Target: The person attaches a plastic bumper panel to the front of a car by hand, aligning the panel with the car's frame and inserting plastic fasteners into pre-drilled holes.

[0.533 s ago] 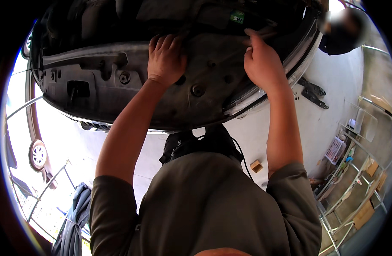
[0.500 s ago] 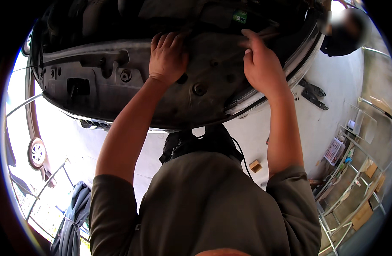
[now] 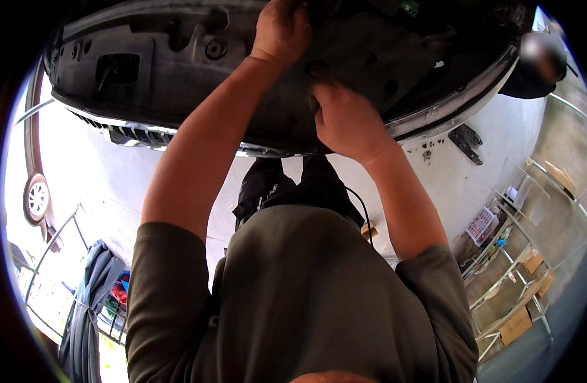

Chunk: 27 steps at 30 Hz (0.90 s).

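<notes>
A wide black plastic cover [image 3: 178, 70] runs across the front of a car, with round fasteners and a rectangular opening in it. My left hand [image 3: 282, 35] is curled at the cover's far edge, thumb on the near side; its fingertips are partly hidden at the picture's top. Lower and to the right, my right hand [image 3: 351, 121] is closed against the cover beside a round fastener [image 3: 316, 67]. Its fingertips are dark and blurred, so whatever they pinch cannot be made out. Along the cover's right side curves a pale trim edge [image 3: 453, 116].
Another person [image 3: 533, 73] stands at the far right. On the floor there lie a black part [image 3: 466, 144] and scattered small bits [image 3: 427, 154]. A metal rack [image 3: 520, 281] with a white basket [image 3: 482, 225] fills the right side; bundled dark cloth [image 3: 88, 313] hangs at the left.
My right hand has come down and left from the cover's far right edge to near the fastener. My view has shifted, so the car sits higher; my left hand stays at the cover's edge.
</notes>
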Tool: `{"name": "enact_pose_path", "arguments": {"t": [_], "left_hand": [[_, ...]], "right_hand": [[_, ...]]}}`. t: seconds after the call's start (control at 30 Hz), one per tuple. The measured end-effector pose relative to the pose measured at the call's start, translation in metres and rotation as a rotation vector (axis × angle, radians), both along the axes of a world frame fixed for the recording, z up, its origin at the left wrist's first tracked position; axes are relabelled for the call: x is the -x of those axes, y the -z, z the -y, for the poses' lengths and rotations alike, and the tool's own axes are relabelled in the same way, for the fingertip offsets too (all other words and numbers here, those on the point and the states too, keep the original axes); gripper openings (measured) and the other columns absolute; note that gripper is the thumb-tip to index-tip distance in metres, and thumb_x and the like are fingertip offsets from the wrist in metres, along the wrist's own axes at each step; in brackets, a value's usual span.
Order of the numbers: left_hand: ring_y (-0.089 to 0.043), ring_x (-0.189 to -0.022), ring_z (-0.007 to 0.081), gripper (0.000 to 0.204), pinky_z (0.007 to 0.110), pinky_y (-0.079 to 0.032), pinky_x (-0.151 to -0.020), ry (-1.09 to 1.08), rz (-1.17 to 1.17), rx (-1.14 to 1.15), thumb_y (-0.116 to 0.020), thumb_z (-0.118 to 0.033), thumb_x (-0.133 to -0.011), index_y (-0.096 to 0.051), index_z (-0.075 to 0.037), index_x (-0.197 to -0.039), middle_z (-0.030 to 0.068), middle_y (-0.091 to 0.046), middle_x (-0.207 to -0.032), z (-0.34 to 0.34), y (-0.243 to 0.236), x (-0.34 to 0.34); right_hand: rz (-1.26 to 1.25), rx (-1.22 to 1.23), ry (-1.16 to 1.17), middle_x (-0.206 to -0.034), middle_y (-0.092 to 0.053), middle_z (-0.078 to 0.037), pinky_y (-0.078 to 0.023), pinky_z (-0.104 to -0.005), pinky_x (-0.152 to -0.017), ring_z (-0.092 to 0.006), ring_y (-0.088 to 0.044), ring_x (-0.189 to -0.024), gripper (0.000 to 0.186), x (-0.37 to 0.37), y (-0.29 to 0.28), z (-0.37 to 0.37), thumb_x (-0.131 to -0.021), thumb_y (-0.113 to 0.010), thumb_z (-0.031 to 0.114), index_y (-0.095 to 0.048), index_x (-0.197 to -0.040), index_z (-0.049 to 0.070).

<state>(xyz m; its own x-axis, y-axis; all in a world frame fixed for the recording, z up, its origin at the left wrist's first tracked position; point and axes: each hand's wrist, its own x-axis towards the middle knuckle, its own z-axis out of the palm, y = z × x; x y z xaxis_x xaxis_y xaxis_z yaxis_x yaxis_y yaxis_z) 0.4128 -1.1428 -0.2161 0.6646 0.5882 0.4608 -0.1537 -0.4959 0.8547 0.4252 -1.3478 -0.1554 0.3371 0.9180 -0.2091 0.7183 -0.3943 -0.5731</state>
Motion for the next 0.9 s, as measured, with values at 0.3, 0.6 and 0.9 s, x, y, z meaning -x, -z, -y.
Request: {"name": "enact_pose_path", "arguments": {"t": [0.3, 0.6, 0.9], "left_hand": [[-0.068, -0.099, 0.0321, 0.029, 0.037, -0.053, -0.089, 0.083, -0.139, -0.222, -0.051, -0.004, -0.094, -0.067, -0.001, -0.119, 0.0183, -0.07, -0.105, -0.048, -0.055, 0.095], [-0.074, -0.092, 0.0235, 0.029, 0.033, -0.058, -0.086, -0.769, -0.446, -0.141, -0.045, 0.0, -0.099, -0.073, 0.002, -0.107, 0.0126, -0.076, -0.099, -0.07, -0.045, 0.378], [-0.074, -0.086, 0.0249, 0.028, 0.037, -0.059, -0.081, -0.52, -0.875, 0.603, -0.049, -0.006, -0.096, -0.071, 0.002, -0.111, 0.0169, -0.076, -0.102, 0.033, 0.129, 0.56]], "right_hand": [[-0.124, -0.03, -0.06, -0.124, -0.071, -0.01, -0.057, -0.0486, -0.081, -0.0381, -0.069, -0.102, 0.014, 0.044, -0.009, 0.022, -0.088, -0.056, 0.001, -0.06, -0.101, 0.005], [-0.034, 0.29, -0.064, -0.152, -0.058, -0.012, -0.058, -0.0489, -0.079, -0.0391, -0.07, -0.102, 0.008, 0.081, -0.026, 0.011, -0.09, -0.055, 0.002, -0.056, -0.097, 0.005], [-0.017, 0.268, 0.001, -0.15, -0.058, -0.014, -0.056, -0.0487, -0.085, -0.0416, -0.068, -0.104, 0.006, 0.09, -0.027, 0.004, -0.088, -0.054, -0.001, -0.055, -0.09, 0.004]]}}
